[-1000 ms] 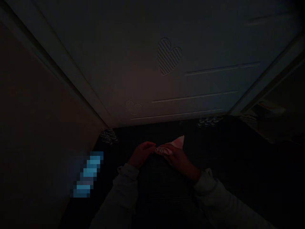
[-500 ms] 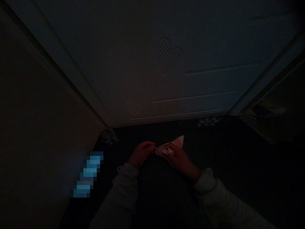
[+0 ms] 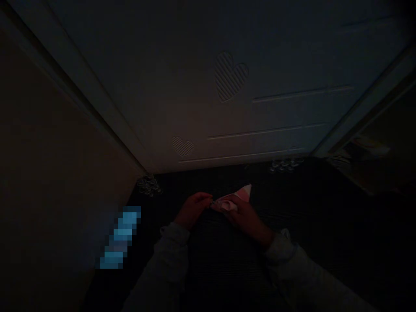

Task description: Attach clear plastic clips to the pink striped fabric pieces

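In dim light, my left hand [image 3: 192,210] pinches the left end of a small shiny object [image 3: 215,203] with thumb and fingertips. It is too dark to make out its kind. My right hand [image 3: 249,220] is closed on a pink and white cloth [image 3: 244,193], bunched against the shiny object. One pointed corner of the cloth sticks up behind the right hand, and a fold shows at the fingertips. Both hands are just above a dark, ribbed tabletop [image 3: 221,260].
Small shiny round pieces lie in one cluster [image 3: 148,185] at the back left and another cluster [image 3: 286,165] at the back right. Behind stands a pale panel [image 3: 201,108] with heart reliefs. A blurred bright blue patch [image 3: 119,238] is at left; indistinct items [image 3: 370,147] lie at right.
The picture is slightly darker. Both hands, the cloth and the shiny object stay almost in the same place.
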Tool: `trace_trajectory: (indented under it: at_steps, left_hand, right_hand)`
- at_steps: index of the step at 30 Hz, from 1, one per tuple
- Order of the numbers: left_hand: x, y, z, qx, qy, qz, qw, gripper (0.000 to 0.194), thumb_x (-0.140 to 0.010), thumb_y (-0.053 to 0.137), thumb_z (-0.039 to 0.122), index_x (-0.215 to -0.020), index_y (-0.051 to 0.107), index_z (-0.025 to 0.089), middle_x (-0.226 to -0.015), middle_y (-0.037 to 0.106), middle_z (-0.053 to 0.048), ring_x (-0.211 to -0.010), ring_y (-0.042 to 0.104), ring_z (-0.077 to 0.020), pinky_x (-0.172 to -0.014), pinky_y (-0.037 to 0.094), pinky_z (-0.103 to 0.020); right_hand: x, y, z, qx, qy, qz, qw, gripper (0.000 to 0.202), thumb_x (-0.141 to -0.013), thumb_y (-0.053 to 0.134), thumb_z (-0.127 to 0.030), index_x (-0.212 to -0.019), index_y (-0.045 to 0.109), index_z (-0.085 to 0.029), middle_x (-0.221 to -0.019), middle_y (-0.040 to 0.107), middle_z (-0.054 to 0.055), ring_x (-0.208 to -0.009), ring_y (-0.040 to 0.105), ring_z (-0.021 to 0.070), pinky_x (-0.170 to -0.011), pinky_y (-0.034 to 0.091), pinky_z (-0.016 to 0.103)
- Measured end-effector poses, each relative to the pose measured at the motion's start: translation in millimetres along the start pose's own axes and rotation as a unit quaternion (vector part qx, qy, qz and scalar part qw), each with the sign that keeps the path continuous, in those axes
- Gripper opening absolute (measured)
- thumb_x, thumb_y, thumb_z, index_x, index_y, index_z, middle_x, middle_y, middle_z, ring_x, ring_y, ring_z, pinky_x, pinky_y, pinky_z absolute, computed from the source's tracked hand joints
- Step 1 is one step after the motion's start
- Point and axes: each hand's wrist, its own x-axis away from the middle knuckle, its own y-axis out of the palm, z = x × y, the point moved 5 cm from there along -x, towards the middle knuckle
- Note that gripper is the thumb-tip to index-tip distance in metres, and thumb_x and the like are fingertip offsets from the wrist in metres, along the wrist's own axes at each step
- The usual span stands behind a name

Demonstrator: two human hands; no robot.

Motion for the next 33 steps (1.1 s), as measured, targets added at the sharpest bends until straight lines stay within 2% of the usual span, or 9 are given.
trace_trajectory:
  at_steps: [5,13,28,33]
  left_hand:
    - [-0.6,-0.6,-1.9,-0.011,0.003,0.002,1.000,0.014,-0.091,0.064,0.027,-0.096,0.065,0.014,-0.088,0.066,-0.001,-0.077,0.064,-0.0162,-0.074,0.054,-0.035]
    - [-0.3,-0.1,-1.0,-0.013,-0.002,0.001,1.000,0.014,-0.091,0.064,0.027,-0.096,0.065,0.014,-0.088,0.066,-0.001,-0.077,0.064,-0.0161,-0.073,0.054,-0.035]
    - [1.3,1.3,2.1,0.022,-0.004,0.000,1.000,0.014,-0.092,0.064,0.027,-0.095,0.065,0.014,-0.088,0.067,-0.001,-0.076,0.064,-0.0156,-0.072,0.054,-0.034]
    - [1.7,2.4,2.9,0.025,-0.004,0.001,1.000,0.013,-0.092,0.064,0.027,-0.095,0.065,0.014,-0.088,0.066,-0.001,-0.076,0.064,-0.0158,-0.072,0.054,-0.034]
  right_hand:
    - [-0.1,0.4,-4.1,-0.019,-0.025,-0.014,0.999,0.020,-0.088,0.052,-0.027,-0.101,0.065,-0.020,-0.104,0.075,0.011,-0.097,0.069,0.0255,-0.084,0.052,0.039]
    - [0.1,2.6,-5.8,-0.028,-0.025,-0.027,0.999,0.026,-0.093,0.046,-0.032,-0.103,0.065,-0.018,-0.105,0.074,0.013,-0.099,0.068,0.0250,-0.085,0.052,0.038]
    - [-0.6,0.5,-3.6,-0.003,0.006,-0.009,1.000,0.021,-0.083,0.053,-0.022,-0.099,0.066,-0.018,-0.097,0.076,0.010,-0.089,0.070,0.0248,-0.077,0.052,0.037]
    - [-0.9,0.4,-3.5,-0.004,0.000,-0.012,1.000,0.022,-0.085,0.052,-0.025,-0.100,0.066,-0.018,-0.099,0.076,0.011,-0.091,0.069,0.0252,-0.079,0.052,0.038]
